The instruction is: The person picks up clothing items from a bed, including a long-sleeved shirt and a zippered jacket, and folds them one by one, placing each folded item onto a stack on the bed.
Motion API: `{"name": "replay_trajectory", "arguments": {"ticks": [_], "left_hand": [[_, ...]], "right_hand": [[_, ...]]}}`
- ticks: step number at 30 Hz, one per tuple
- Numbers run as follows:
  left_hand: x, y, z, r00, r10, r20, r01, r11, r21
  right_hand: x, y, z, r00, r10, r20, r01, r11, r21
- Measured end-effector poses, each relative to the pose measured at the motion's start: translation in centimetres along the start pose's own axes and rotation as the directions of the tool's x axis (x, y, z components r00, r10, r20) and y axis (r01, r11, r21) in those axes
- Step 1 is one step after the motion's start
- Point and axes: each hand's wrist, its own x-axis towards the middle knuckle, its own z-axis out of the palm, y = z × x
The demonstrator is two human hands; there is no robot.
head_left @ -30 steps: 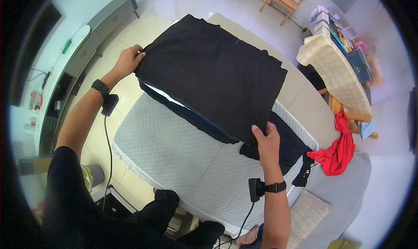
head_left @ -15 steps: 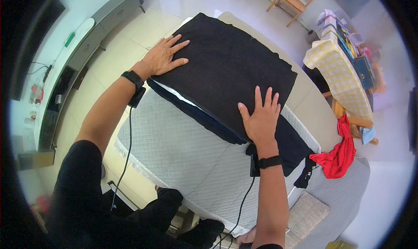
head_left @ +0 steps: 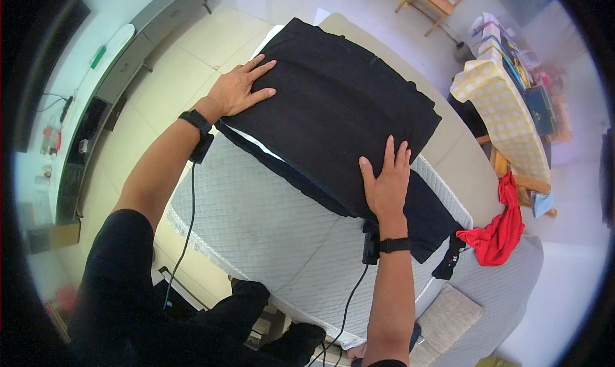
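A folded black garment (head_left: 339, 104) lies flat in a broad rectangle over a light grey quilted cover (head_left: 256, 207). My left hand (head_left: 241, 90) rests on its left edge, fingers stretched out. On the near right corner my right hand (head_left: 388, 184) lies open, fingers pointing away from me and thumb apart. Along the near edge a white strip and dark layers show beneath the top cloth. Another dark piece of clothing (head_left: 426, 210) spreads out to the right of my right wrist, partly hidden by it. Each wrist wears a black strap with a small cabled box.
A red cloth (head_left: 496, 235) hangs at the right, near a wooden chair. Behind it stands a table with a yellow checked tablecloth (head_left: 496, 104) and many items. A beige cushion (head_left: 451, 316) lies at the lower right. A long low cabinet (head_left: 125, 69) runs along the left wall.
My right hand has shifted slightly and turned a little, its fingers now pointing straighter ahead. The left hand moved barely. The white strip at the near edge shows less.
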Motion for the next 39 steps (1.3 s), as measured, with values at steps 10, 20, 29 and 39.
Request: {"name": "replay_trajectory", "arguments": {"ticks": [10,20,29,39], "left_hand": [[0.2,-0.3,0.6,0.999,-0.009,-0.036,0.009,1.0,-0.015],[0.1,-0.7,1.8,0.995,-0.017,-0.096,0.014,1.0,-0.027],[0.1,0.2,1.6,0.995,-0.014,-0.094,0.02,0.998,0.058],[-0.6,2.5,0.9,0.979,-0.039,-0.198,0.126,0.886,0.445]], "right_hand": [[0.5,0.5,0.3,0.999,-0.041,-0.024,0.042,0.998,0.036],[0.4,1.0,1.0,0.998,-0.052,-0.04,0.055,0.996,0.063],[1.0,2.4,1.0,0.999,-0.053,0.005,0.052,0.991,0.127],[-10.0,5.3,-4.9,0.997,-0.069,0.03,0.047,0.881,0.472]]}}
